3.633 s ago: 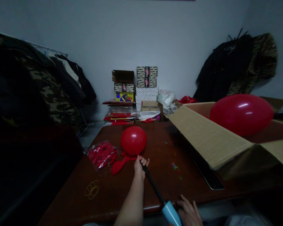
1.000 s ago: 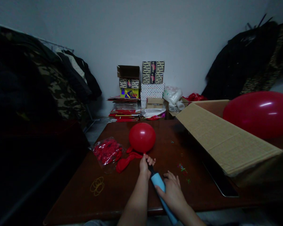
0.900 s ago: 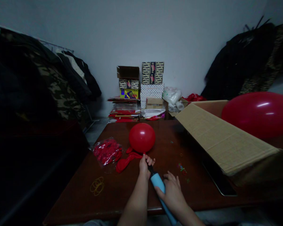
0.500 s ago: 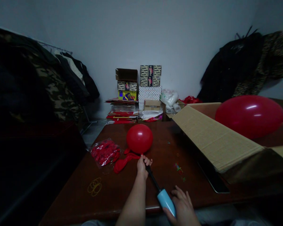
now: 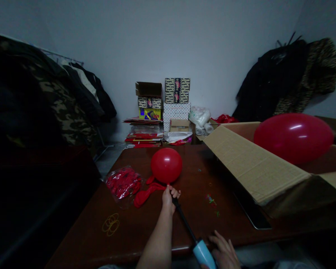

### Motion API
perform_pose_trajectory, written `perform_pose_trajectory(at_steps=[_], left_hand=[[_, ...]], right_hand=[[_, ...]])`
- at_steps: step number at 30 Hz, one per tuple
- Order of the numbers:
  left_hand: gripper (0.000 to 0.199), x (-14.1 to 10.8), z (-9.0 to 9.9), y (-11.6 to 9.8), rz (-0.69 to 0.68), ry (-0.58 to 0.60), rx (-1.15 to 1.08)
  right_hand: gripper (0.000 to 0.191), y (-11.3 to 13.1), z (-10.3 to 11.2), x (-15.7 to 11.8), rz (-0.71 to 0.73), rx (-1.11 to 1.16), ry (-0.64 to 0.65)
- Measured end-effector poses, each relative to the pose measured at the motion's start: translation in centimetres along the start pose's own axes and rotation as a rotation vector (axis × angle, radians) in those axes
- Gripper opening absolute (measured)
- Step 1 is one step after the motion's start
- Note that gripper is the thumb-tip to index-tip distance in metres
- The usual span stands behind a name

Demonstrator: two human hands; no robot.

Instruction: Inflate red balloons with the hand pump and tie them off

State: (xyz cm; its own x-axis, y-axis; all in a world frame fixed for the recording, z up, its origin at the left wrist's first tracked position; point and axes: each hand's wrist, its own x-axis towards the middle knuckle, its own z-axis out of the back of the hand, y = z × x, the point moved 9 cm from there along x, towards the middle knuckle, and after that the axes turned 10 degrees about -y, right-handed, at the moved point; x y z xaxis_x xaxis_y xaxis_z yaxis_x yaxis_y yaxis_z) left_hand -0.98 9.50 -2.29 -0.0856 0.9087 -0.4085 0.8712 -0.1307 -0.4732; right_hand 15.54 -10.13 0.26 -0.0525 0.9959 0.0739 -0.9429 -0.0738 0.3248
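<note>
A round, inflated red balloon (image 5: pixel 166 165) stands over the brown table, its neck pinched by my left hand (image 5: pixel 169 197) at the black tip of a hand pump. The pump's black rod (image 5: pixel 187 223) slants down to its light blue body (image 5: pixel 204 254) at the table's near edge. My right hand (image 5: pixel 224 251) is at the blue body, with its upper fingers stretched out and apart and its thumb partly cut off by the frame's bottom. Limp red balloons (image 5: pixel 145 195) lie left of my left hand.
A clear bag of red balloons (image 5: pixel 124 183) and yellow rubber bands (image 5: pixel 111 224) lie on the table's left. At right are small colourful bits (image 5: pixel 211 200), a black phone-like slab (image 5: pixel 254 215) and an open carton (image 5: pixel 252 160) holding a large red balloon (image 5: pixel 294 138). Stacked boxes (image 5: pixel 177 90) stand behind.
The pump's blue body and my right hand have moved down and to the right, and more of the black rod shows. My left hand stays at the balloon's neck.
</note>
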Motion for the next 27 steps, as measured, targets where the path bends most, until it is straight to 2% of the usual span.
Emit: perform_pose_trajectory(at_steps=[5,10,13,22,27], left_hand=[[0.03,0.1,-0.1,0.2,0.018,0.026,-0.005],[0.031,0.4,-0.1,0.2,0.021,0.019,0.001],[0.032,0.6,0.0,0.1,0.02,0.008,-0.003],[0.033,0.5,0.1,-0.1,-0.037,-0.001,0.003],[0.033,0.3,0.1,-0.2,-0.054,0.003,0.007]], right_hand=[[0.05,2.6,0.9,3.0,0.009,0.055,0.011],[0.046,5.4,1.6,7.8,-0.027,0.083,-0.065],[0.044,6.3,1.8,9.4,-0.02,0.084,-0.1],[0.049,6.0,1.4,9.0,-0.049,0.028,-0.091],[0.048,5.7,1.7,7.6,-0.037,0.003,-0.086]])
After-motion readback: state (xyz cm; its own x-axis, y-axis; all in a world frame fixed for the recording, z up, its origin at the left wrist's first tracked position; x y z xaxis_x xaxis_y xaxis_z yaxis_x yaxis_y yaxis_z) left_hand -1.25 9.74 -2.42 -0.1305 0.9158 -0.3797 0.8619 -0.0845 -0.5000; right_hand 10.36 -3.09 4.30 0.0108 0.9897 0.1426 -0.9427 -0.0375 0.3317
